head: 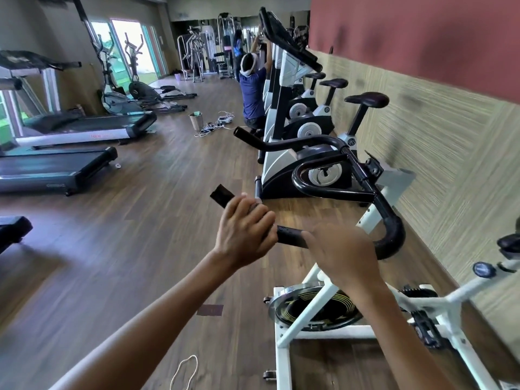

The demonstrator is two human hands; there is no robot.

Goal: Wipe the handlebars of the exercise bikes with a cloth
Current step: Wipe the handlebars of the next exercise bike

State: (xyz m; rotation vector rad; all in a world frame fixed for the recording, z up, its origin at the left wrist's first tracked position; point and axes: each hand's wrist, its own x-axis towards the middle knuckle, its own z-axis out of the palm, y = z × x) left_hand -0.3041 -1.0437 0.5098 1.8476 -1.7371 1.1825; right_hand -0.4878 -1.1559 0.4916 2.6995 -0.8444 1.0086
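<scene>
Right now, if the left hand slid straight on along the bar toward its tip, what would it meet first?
Probably nothing: the left hand grips the black padded handlebar, and past its open end only brown wood-plank floor lies below.

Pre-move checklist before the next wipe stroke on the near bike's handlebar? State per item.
1. Left hand on the handlebar: ok, wrapped around the near bar.
2. Right hand on the bar: ok, closed over it beside the bend.
3. Cloth in contact: cannot tell, only a pale sliver shows under the left fingers.
4. Bar end wiped: cannot tell.
5. White bike frame steady: cannot tell.
</scene>
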